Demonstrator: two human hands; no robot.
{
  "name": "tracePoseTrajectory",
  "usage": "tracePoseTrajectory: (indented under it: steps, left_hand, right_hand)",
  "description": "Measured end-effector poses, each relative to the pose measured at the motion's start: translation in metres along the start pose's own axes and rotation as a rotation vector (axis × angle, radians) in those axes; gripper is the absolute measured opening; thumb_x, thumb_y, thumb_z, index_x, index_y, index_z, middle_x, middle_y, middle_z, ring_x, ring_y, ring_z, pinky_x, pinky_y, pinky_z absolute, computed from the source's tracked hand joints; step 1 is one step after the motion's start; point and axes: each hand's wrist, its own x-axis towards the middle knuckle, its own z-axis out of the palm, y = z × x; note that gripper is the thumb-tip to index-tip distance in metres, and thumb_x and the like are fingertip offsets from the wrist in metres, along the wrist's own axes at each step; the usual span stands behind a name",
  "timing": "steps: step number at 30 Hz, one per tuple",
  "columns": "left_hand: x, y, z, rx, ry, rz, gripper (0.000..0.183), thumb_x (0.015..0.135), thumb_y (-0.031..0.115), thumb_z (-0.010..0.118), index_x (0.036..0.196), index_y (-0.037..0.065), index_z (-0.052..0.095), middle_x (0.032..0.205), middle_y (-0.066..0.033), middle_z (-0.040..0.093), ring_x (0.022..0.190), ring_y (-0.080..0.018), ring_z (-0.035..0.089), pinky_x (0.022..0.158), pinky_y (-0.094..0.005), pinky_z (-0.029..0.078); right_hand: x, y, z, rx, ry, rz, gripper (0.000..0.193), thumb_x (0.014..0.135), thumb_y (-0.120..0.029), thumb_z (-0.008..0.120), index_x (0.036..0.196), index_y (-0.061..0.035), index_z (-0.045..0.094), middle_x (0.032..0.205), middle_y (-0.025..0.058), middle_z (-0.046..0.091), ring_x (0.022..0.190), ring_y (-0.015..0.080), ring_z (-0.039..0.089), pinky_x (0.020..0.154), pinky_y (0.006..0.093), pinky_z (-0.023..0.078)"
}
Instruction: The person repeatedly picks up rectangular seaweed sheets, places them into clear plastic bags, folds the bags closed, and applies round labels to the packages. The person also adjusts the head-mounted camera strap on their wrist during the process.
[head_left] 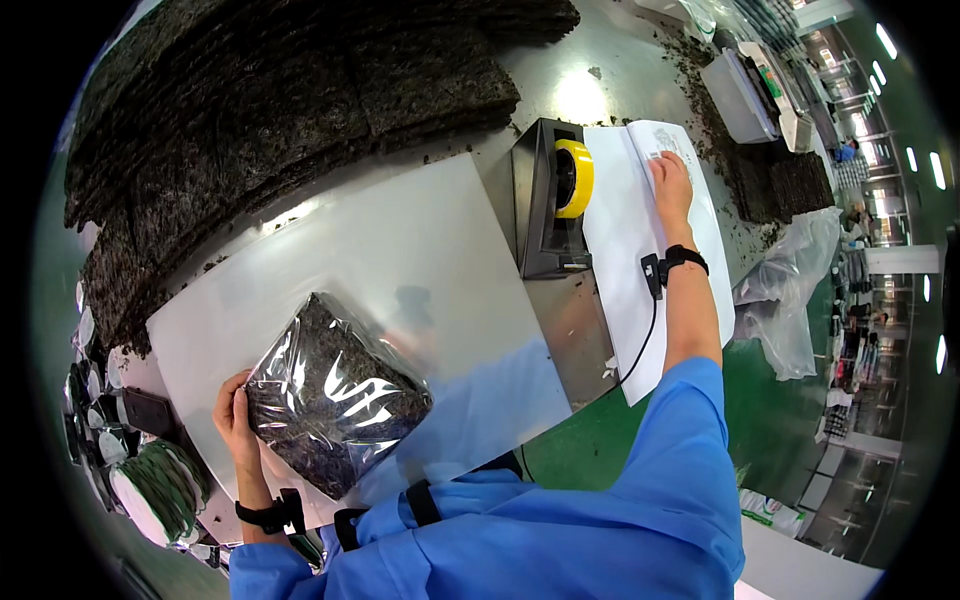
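My left hand (237, 418) grips the left corner of a clear plastic bag (338, 395) packed with dark dried seaweed sheets. The bag lies tilted on a smooth, pale board (440, 240), its glossy film catching the light. Over to the right, my right hand (672, 190) is closed at the folded edge of a white sheet (655, 140) with faint print, on top of a stack of large white sheets (625, 270). Its fingertips are partly hidden against the sheet.
A dark metal tape dispenser (548, 240) with a yellow tape roll (574, 178) stands between board and stack. Big piles of seaweed sheets (300, 100) fill the far left. A plastic bin (738, 98), more seaweed (790, 188) and crumpled clear plastic (790, 290) lie right. Green twine (165, 490) sits lower left.
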Motion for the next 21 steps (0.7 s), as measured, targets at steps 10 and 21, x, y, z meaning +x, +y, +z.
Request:
tracePoseTrajectory:
  steps: [10,21]
  left_hand:
    - [0.004,0.008,0.002,0.049,-0.015,0.025,0.027,0.095,0.014,0.051,0.106,-0.007,0.065,0.106,-0.0107,0.067,0.099,-0.0179,0.060,0.091,-0.0298,0.045]
    - [0.000,0.008,0.012,-0.229,0.029,0.074,0.030,0.101,0.018,0.048,0.108,-0.006,0.066,0.102,-0.0091,0.069,0.092,-0.0135,0.061,0.084,-0.0273,0.049]
  right_hand:
    - [0.014,0.167,-0.091,0.261,0.508,0.505,0.022,0.078,0.003,0.061,0.097,0.0038,0.071,0.092,0.0146,0.073,0.081,0.0241,0.069,0.077,0.0336,0.054]
    - [-0.123,-0.174,-0.165,0.373,-0.360,0.007,0.045,0.100,-0.012,0.040,0.143,0.0006,0.040,0.143,0.0152,0.047,0.134,0.0274,0.043,0.111,0.0367,0.034]
